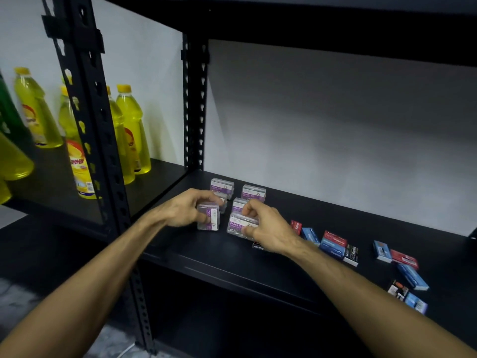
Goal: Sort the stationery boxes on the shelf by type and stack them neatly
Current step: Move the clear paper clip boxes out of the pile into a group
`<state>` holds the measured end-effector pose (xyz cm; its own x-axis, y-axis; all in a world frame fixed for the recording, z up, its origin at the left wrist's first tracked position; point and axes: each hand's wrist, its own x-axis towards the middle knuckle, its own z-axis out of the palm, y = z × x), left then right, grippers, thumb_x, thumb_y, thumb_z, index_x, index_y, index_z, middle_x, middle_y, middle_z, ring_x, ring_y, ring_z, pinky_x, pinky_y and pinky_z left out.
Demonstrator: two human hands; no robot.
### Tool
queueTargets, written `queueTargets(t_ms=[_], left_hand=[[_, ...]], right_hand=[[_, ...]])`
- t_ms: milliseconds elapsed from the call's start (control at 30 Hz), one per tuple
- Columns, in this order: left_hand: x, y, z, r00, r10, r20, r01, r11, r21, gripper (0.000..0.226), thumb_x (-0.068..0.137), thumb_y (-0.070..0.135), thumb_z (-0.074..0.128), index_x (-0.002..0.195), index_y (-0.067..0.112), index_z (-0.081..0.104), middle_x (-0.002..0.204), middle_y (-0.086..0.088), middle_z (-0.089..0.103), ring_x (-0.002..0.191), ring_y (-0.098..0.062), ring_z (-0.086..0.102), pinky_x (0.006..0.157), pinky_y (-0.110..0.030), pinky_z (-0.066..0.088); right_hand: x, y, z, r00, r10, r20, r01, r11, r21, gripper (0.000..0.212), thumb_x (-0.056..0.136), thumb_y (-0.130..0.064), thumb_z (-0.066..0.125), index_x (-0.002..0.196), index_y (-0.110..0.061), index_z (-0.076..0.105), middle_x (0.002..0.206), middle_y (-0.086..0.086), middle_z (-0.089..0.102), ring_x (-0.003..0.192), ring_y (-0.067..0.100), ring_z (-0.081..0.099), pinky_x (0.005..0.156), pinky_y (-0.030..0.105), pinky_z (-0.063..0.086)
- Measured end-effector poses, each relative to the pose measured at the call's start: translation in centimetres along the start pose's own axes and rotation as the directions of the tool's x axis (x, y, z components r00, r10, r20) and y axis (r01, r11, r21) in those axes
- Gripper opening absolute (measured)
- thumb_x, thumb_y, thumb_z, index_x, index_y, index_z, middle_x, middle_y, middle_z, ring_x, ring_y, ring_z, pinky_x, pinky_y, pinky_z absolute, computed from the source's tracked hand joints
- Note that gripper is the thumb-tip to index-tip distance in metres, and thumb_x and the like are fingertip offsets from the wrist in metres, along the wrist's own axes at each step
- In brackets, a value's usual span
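Several clear paper-clip boxes with purple labels sit grouped at the left of the black shelf [284, 257]. My left hand [188, 208] grips one paper-clip box [208, 219], turned on its side. My right hand [265, 228] holds another paper-clip box [238, 227] by its right end, close in front of a third box [238, 205]. Two more paper-clip boxes [222, 186] [253, 193] stand behind, near the wall. Small staple boxes in red, blue and black lie scattered to the right, one cluster [334, 245] by my right wrist and another [402, 270] farther right.
Yellow liquid bottles [133, 130] stand on the neighbouring shelf bay to the left, behind a black perforated upright post [103, 140]. A rear post [195, 104] marks the back corner. An upper shelf board overhangs the bay, with the white wall behind.
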<state>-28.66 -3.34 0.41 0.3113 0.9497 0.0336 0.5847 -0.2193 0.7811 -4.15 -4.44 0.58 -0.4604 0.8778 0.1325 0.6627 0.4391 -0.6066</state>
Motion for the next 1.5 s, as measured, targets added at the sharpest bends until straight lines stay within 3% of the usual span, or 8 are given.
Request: queueTargets(t_ms=[67, 267, 467, 767, 967, 1133, 1300, 1500], left_hand=[[0.0, -0.5, -0.3, 0.999, -0.027, -0.037, 0.026, 0.999, -0.027, 0.044, 0.078, -0.011, 0.067, 0.109, 0.02, 0.064, 0.091, 0.014, 0.073, 0.083, -0.003, 0.068, 0.073, -0.019, 0.053], [0.0, -2.4, -1.0, 0.995, -0.047, -0.084, 0.035, 0.988, -0.149, 0.046, 0.07, -0.017, 0.067, 0.106, 0.008, 0.052, 0.105, -0.025, 0.066, 0.09, -0.025, 0.067, 0.084, -0.044, 0.056], [0.2, -2.9, -1.1, 0.995, -0.095, -0.038, 0.091, 0.991, -0.096, 0.043, 0.074, -0.018, 0.065, 0.109, 0.006, 0.061, 0.099, -0.004, 0.069, 0.082, -0.011, 0.067, 0.072, -0.025, 0.055], [0.8, -3.0, -0.9, 0.994, -0.106, -0.042, 0.104, 0.994, -0.033, 0.042, 0.072, -0.008, 0.069, 0.104, 0.021, 0.065, 0.1, 0.003, 0.07, 0.083, -0.006, 0.067, 0.073, -0.025, 0.05], [0.8, -2.6, -0.8, 0.994, -0.1, -0.054, 0.098, 0.995, -0.036, 0.043, 0.073, -0.005, 0.072, 0.104, 0.023, 0.066, 0.105, 0.002, 0.07, 0.093, -0.013, 0.069, 0.081, -0.029, 0.054], [0.5, -2.4, -0.8, 0.994, -0.081, -0.075, 0.08, 0.997, -0.02, 0.043, 0.074, 0.002, 0.078, 0.108, 0.026, 0.064, 0.107, 0.003, 0.067, 0.096, -0.014, 0.067, 0.082, -0.026, 0.053], [0.5, -1.7, -0.8, 0.98, -0.029, -0.197, 0.034, 0.999, 0.018, 0.043, 0.075, 0.014, 0.083, 0.111, 0.027, 0.064, 0.109, 0.003, 0.066, 0.102, -0.011, 0.063, 0.09, -0.027, 0.052], [1.3, 1.0, -0.2, 0.937, 0.099, -0.336, -0.021, 0.974, 0.227, 0.044, 0.082, 0.025, 0.076, 0.123, 0.031, 0.058, 0.121, 0.007, 0.049, 0.108, -0.011, 0.053, 0.083, -0.022, 0.042]], right_hand=[[0.3, 0.0, 0.3, 1.0, -0.003, -0.006, 0.003, 1.0, -0.011, 0.028, 0.086, -0.014, 0.07, 0.105, -0.023, 0.052, 0.112, -0.008, 0.058, 0.103, 0.011, 0.058, 0.088, 0.031, 0.053], [0.9, 0.4, 1.1, 1.0, 0.002, 0.008, -0.002, 1.0, 0.001, 0.031, 0.086, -0.015, 0.071, 0.109, -0.024, 0.052, 0.116, -0.006, 0.058, 0.105, 0.011, 0.058, 0.09, 0.033, 0.054], [1.0, 1.3, 1.0, 1.0, 0.021, -0.005, -0.021, 1.0, -0.016, 0.033, 0.086, -0.016, 0.071, 0.114, -0.023, 0.053, 0.122, -0.005, 0.057, 0.11, 0.01, 0.055, 0.079, 0.016, 0.042], [1.3, 1.2, 1.1, 1.0, 0.014, 0.003, -0.014, 1.0, -0.02, 0.032, 0.087, -0.017, 0.07, 0.115, -0.022, 0.054, 0.126, -0.001, 0.058, 0.112, 0.014, 0.055, 0.084, 0.024, 0.045], [1.5, 1.3, 1.4, 1.0, 0.007, -0.006, -0.007, 1.0, -0.02, 0.031, 0.087, -0.019, 0.07, 0.113, -0.024, 0.054, 0.125, -0.001, 0.057, 0.091, 0.013, 0.065, 0.066, 0.015, 0.048], [1.4, 1.2, 1.5, 1.0, -0.003, -0.012, 0.003, 1.0, -0.023, 0.032, 0.087, -0.018, 0.07, 0.115, -0.023, 0.054, 0.129, -0.001, 0.057, 0.114, 0.012, 0.055, 0.084, 0.021, 0.042], [1.2, 1.2, 1.1, 0.999, -0.032, -0.033, 0.031, 0.998, -0.047, 0.038, 0.087, -0.021, 0.069, 0.122, -0.02, 0.056, 0.129, -0.001, 0.058, 0.114, 0.011, 0.054, 0.089, 0.023, 0.043], [0.4, 1.7, -0.6, 0.992, -0.077, -0.104, 0.07, 0.995, -0.071, 0.031, 0.088, -0.028, 0.067, 0.118, -0.021, 0.061, 0.125, -0.003, 0.059, 0.11, 0.009, 0.056, 0.094, 0.031, 0.05]])
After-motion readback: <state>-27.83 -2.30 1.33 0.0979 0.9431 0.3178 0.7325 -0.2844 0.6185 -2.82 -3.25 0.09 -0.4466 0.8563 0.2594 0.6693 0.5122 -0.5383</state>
